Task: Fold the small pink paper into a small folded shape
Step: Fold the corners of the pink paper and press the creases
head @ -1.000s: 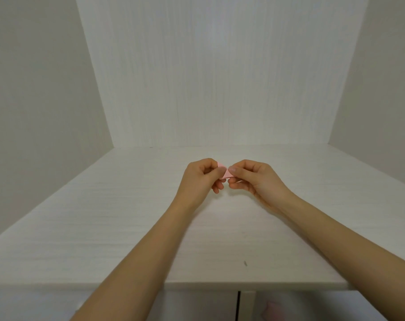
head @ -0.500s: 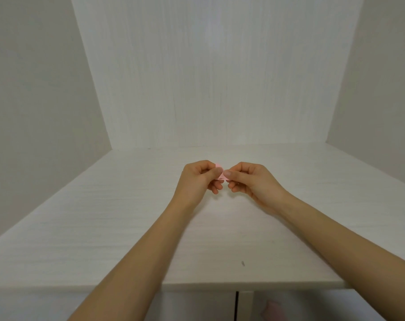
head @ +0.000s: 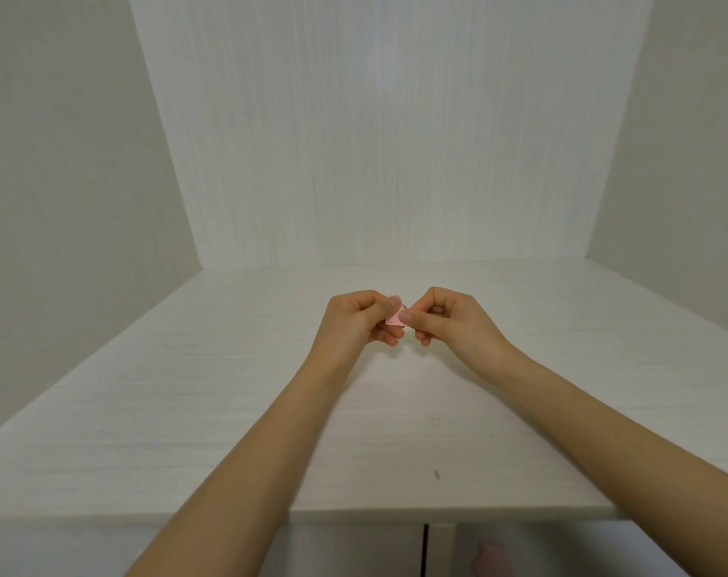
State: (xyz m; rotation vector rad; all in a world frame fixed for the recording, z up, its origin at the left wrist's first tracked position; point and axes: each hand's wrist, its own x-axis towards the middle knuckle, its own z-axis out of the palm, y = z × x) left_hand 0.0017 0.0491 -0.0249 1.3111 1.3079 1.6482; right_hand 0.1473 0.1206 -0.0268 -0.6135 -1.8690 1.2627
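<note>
A tiny folded pink paper is held just above the white table, between both hands. My left hand pinches its left side with thumb and curled fingers. My right hand pinches its right side, thumb tip against the paper. Only a small pink corner shows; the fingers hide the rest of the paper.
The white wood-grain table sits in a white alcove with a back panel and side walls. A small dark speck lies near the front edge. Below the edge, a pinkish object shows on the floor.
Both hands have drawn slightly closer together, and less of the pink paper shows between the thumbs than one second ago. The arms have barely shifted.
</note>
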